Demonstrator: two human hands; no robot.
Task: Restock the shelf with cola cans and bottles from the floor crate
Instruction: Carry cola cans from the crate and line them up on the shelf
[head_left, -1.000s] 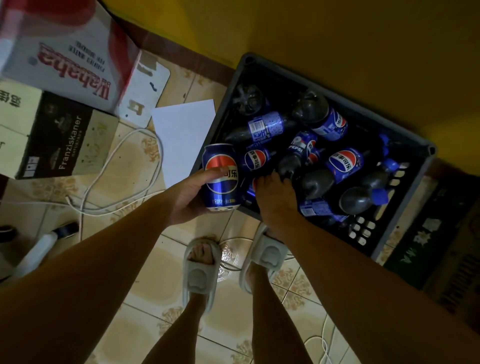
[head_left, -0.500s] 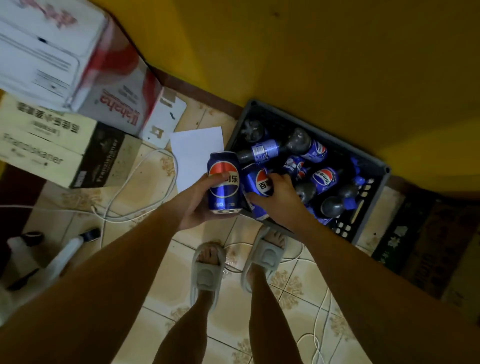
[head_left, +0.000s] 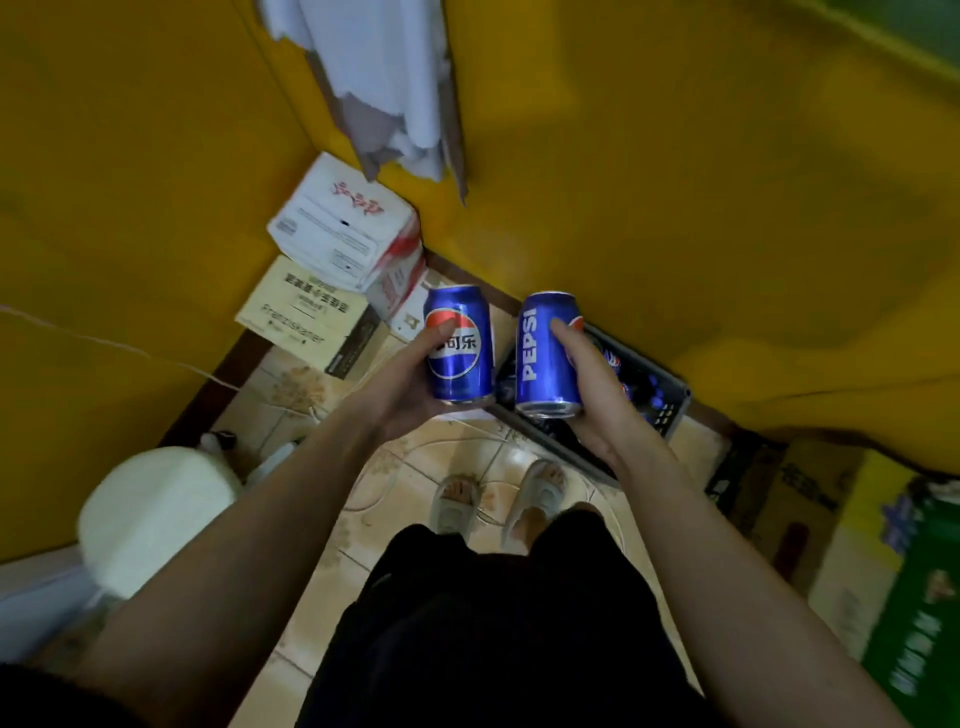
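Each of the hands, left (head_left: 402, 384) and right (head_left: 597, 395), grips one glossy blue aluminium cola can (head_left: 460, 345) (head_left: 545, 356) at frame centre; a smooth can could slip over the dark plastic crate (head_left: 670, 410).

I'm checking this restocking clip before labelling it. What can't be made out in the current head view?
- Shelf: not in the frame, so the cans' destination is unknown.
- Crate: mostly hidden behind the right hand and its can; the remaining stock can't be counted.
- Left-hand can: the thumb of the left hand covers part of the logo.
- Boxes at the right edge: blurred, print unreadable.
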